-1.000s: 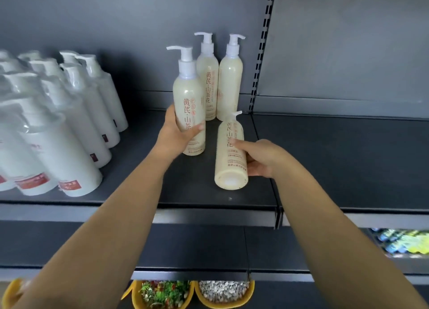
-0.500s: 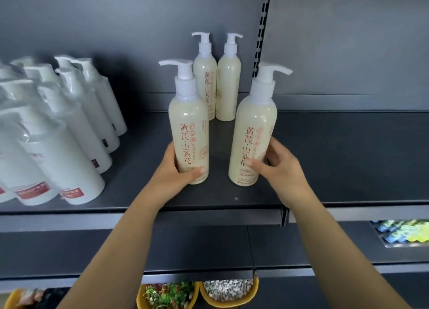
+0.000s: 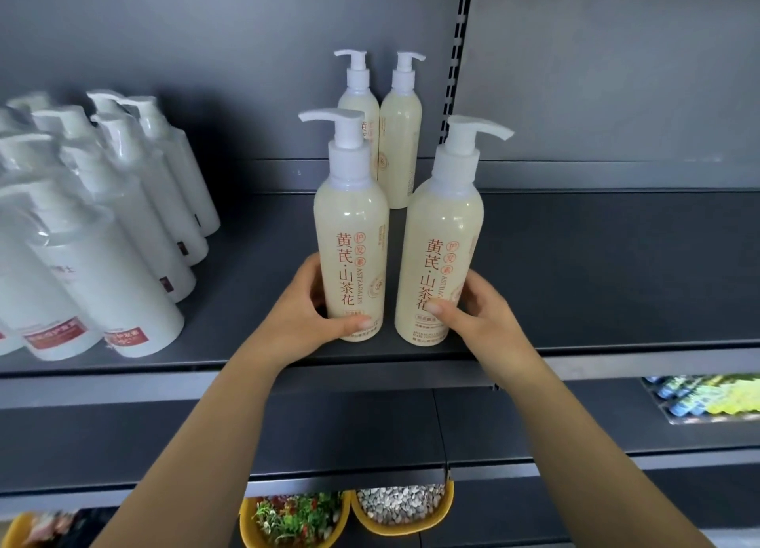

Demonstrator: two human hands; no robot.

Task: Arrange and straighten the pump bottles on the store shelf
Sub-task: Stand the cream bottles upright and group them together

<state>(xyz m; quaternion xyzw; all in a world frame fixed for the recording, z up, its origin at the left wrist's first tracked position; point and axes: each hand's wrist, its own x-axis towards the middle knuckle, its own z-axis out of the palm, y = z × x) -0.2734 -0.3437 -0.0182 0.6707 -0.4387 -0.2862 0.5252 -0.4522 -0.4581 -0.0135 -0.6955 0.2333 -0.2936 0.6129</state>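
On the shelf, each grip holds one upright bottle's base.

Four cream pump bottles stand on the shelf; left of them about nine white bottles; below, two yellow bowls.

You have four cream pump bottles with orange lettering standing upright on the dark shelf. The front left bottle sits near the shelf edge, its white pump pointing left. The front right bottle stands just beside it, apart by a narrow gap, pump pointing right. Behind them, the back left bottle and back right bottle stand close together near the rear wall.
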